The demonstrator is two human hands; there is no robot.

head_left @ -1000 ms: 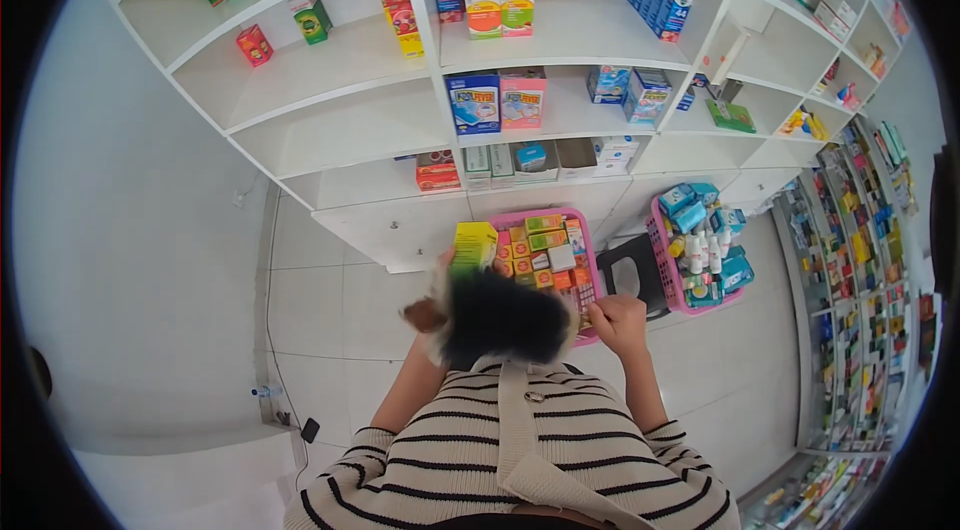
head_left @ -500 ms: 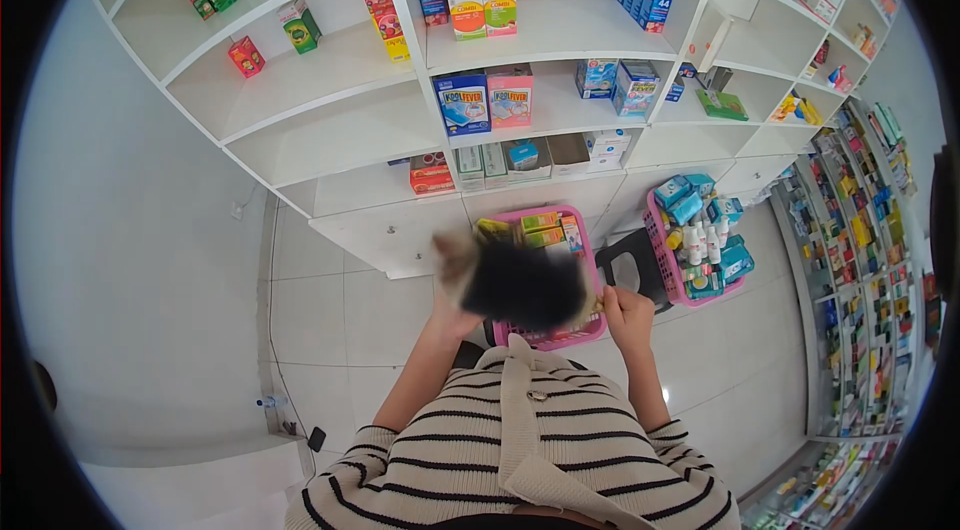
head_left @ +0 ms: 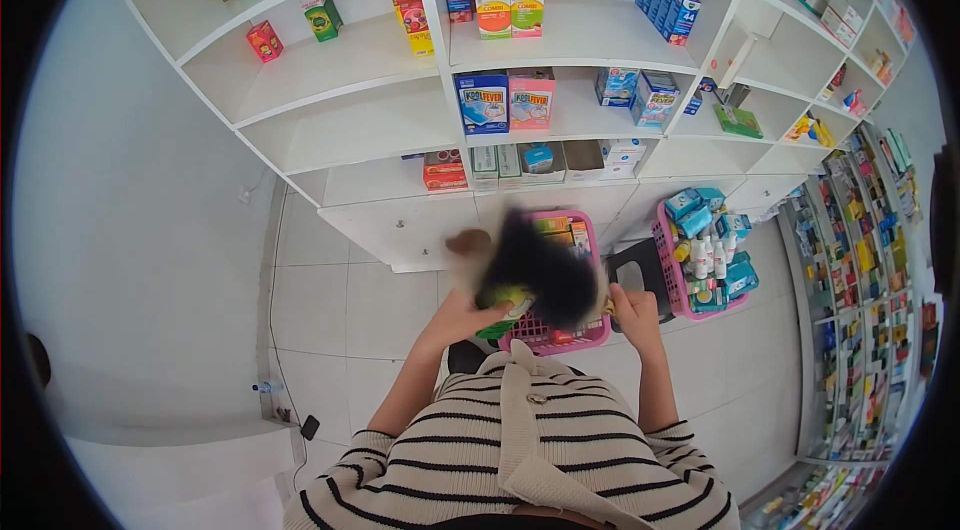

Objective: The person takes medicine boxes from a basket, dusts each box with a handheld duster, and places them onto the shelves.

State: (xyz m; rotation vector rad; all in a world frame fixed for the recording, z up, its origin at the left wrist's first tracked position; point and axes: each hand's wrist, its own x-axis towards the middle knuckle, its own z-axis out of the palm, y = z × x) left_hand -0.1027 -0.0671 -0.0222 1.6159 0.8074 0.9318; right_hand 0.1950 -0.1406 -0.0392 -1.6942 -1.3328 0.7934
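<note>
A dark, fluffy duster (head_left: pixel 540 270), smeared by motion, hangs over the pink basket (head_left: pixel 603 323) of boxes. My right hand (head_left: pixel 634 315) is closed on its thin handle, right of the dark part. My left hand (head_left: pixel 462 318) grips a green and yellow box (head_left: pixel 518 298), thumb across it. The duster overlaps this box and hides part of it. Beside the dark part, on the left, is a blurred pale and brown end.
A second pink basket (head_left: pixel 668 255) with blue packs and white bottles stands at the right, near a dark stool (head_left: pixel 650 275). White shelves (head_left: pixel 360 145) with medicine boxes rise ahead. A fuller rack (head_left: pixel 850 300) lines the far right. A cable lies on the floor at the left.
The duster has swept about over the basket and is now tilted differently. The green and yellow box has come down from the basket's upper left towards my body in my left hand.
</note>
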